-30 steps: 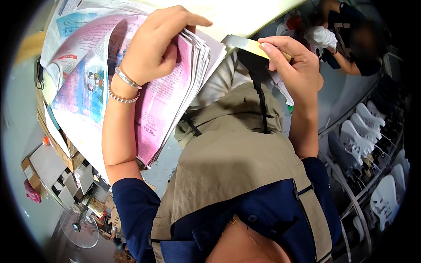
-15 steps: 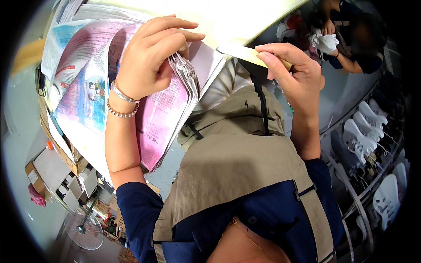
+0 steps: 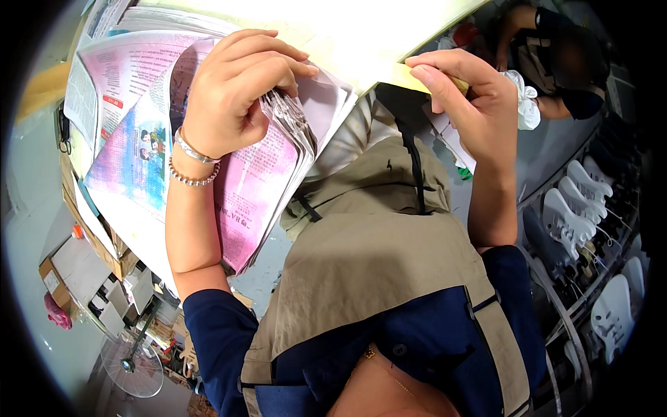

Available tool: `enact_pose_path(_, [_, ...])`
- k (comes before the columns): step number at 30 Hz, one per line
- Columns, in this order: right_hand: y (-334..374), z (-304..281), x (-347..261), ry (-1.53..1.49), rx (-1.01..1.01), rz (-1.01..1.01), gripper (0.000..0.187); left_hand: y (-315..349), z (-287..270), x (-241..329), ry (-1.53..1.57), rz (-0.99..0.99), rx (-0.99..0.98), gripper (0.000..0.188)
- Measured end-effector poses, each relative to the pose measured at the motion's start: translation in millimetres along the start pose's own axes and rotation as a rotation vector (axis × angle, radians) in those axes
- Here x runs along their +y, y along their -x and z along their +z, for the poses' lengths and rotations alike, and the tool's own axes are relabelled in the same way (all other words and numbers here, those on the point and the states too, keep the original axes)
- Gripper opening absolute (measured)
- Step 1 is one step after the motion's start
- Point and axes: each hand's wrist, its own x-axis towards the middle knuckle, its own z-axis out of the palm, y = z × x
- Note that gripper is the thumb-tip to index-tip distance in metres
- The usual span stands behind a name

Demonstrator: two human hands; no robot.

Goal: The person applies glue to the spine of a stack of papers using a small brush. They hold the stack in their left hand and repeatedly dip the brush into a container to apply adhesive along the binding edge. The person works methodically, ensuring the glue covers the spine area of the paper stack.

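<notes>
A thick stack of pink newspapers [image 3: 253, 201] lies at the near edge of the pale table. My left hand [image 3: 240, 90] is closed over the stack's upper part, its fingers bent toward the right and crumpled sheet edges emerging below them. To the right of the stack, my right hand [image 3: 472, 97] pinches a flat yellow strip [image 3: 403, 76] between thumb and fingers. The strip's left end reaches the table edge, and its exact kind is unclear. Beside my left wrist, a pink-and-blue printed sheet [image 3: 132, 160] lies partly folded over.
The bright table [image 3: 347, 28] stretches away at the top. Far right, another person [image 3: 570, 62] stands near a white crumpled bundle [image 3: 526, 104]. Racks hold several white curved plastic parts [image 3: 566, 215]. A standing fan [image 3: 132, 361] is at lower left, near cardboard boxes.
My right hand has shifted slightly right and up with the yellow strip. The curled sheet at the left has flattened. The other person's body and arms have moved.
</notes>
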Motion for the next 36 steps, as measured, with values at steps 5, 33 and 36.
enact_pose_path(5, [-14,0,-7,0.068,-0.116,-0.042,0.014,-2,3,0,0.023,-0.005,0.01,0.011])
enact_pose_path(33, [-101,-6,-27,0.373,-0.797,0.296,0.02,-7,9,2,0.069,-0.011,0.057,0.033])
enact_pose_path(36, [-100,5,-5,0.209,-0.871,0.202,0.021,-6,10,4,0.066,-0.032,0.039,0.033])
